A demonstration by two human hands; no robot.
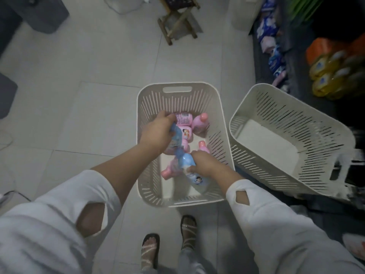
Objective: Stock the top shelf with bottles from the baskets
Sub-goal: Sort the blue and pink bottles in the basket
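Sleeves (59,214), left hand (156,133), right hand (205,165) gripping blue bottles (197,178) — inside basket (177,84)

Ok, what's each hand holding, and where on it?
Left hand grips the farther blue bottle near one end; right hand grips the nearer blue bottle round its middle.

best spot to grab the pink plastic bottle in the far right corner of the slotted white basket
Grip the pink plastic bottle by its tapered shoulder below the cap, from above: it lies on its side, cap toward the corner, and the slotted white basket walls block the sides.
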